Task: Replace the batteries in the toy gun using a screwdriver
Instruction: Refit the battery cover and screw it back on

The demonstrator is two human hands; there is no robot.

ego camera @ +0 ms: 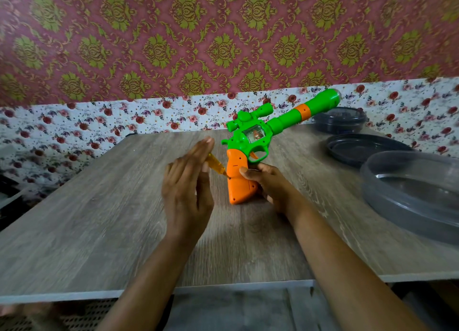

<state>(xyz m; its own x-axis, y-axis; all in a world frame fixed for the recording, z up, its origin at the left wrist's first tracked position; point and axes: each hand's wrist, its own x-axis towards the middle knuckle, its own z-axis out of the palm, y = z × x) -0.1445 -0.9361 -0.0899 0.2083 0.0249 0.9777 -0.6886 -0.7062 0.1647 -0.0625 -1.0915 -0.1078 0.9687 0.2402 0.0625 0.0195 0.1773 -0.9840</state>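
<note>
A green toy gun (260,132) with an orange grip (239,181) stands on its butt on the wooden table (99,219), barrel pointing up and to the right. My right hand (270,184) grips the orange grip from the right side. A small screwdriver with a yellow see-through handle (214,162) has its tip at a screw hole on the left face of the grip. My left hand (186,189) holds the screwdriver handle between thumb and straight fingers. The hand hides most of the handle.
At the right stand a large clear grey plastic bowl (409,196), a black round lid (360,149) and a dark round container (339,119) behind it. The table meets a flowered wall at the back. Its front edge is near my forearms.
</note>
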